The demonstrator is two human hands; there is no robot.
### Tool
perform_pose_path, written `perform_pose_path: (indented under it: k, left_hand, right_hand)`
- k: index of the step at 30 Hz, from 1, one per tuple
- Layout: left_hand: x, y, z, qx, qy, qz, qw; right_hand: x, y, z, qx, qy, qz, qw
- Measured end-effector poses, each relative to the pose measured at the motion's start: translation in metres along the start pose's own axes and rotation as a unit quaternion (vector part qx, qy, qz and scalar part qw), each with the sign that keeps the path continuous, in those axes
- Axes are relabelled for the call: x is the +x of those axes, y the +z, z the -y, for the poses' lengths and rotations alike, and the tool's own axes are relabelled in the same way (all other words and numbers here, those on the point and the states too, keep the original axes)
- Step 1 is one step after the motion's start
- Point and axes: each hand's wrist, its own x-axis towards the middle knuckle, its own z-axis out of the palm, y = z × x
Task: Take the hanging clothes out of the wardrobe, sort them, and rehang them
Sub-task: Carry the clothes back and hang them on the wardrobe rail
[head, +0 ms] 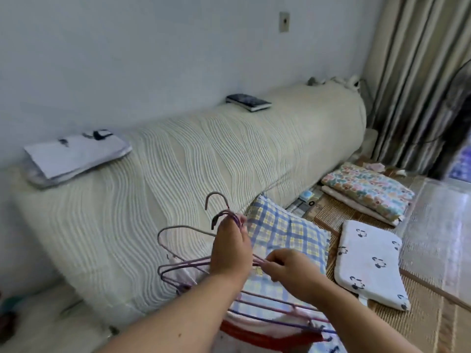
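Observation:
A bunch of thin purple and pink wire hangers [178, 266] is held over the bed, hooks pointing up and to the left. My left hand [230, 247] grips the bunch at the necks just below the hooks. My right hand [290, 272] pinches the arm of one hanger to the right of the left hand. Pale clothes with a red edge [267, 329] lie under the hangers at the bottom of the view.
A cream textured headboard [178, 174] carries folded white cloth [74, 156] and a dark book [248, 101]. On the woven mat lie a checked pillow [285, 233], a panda-print pillow [369, 261] and folded floral bedding [369, 189]. Striped curtains [413, 72] hang at right.

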Motion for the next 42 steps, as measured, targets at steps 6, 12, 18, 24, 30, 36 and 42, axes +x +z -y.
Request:
perform_pose_path:
  k: [6, 12, 18, 24, 30, 36, 42]
  left_hand:
    - [-0.077, -0.134, -0.042, -0.117, -0.005, -0.120, 0.986]
    - [-0.147, -0.265, -0.089, -0.172, 0.030, -0.231, 0.957]
    - [-0.205, -0.354, -0.146, -0.200, 0.047, -0.245, 0.947]
    - [-0.286, -0.395, -0.203, -0.193, 0.080, -0.295, 0.932]
    - [-0.382, -0.384, -0.268, -0.162, 0.083, -0.371, 0.911]
    - [-0.481, -0.364, -0.324, -0.164, 0.025, -0.486, 0.858]
    - [-0.589, -0.374, -0.360, -0.106, -0.032, -0.595, 0.796]
  right_hand:
    - [-0.100, 0.000, 0.108, -0.004, -0.066, 0.030, 0.997]
    - [-0.194, -0.005, 0.219, 0.009, -0.144, 0.070, 0.987]
    - [-0.265, -0.010, 0.279, -0.013, -0.199, 0.134, 0.971]
    - [-0.331, -0.024, 0.290, 0.003, -0.278, 0.187, 0.942]
    - [-0.405, -0.048, 0.278, -0.005, -0.388, 0.230, 0.893]
    - [-0.482, -0.058, 0.264, -0.022, -0.462, 0.266, 0.846]
    - [-0.567, -0.040, 0.269, -0.009, -0.508, 0.349, 0.788]
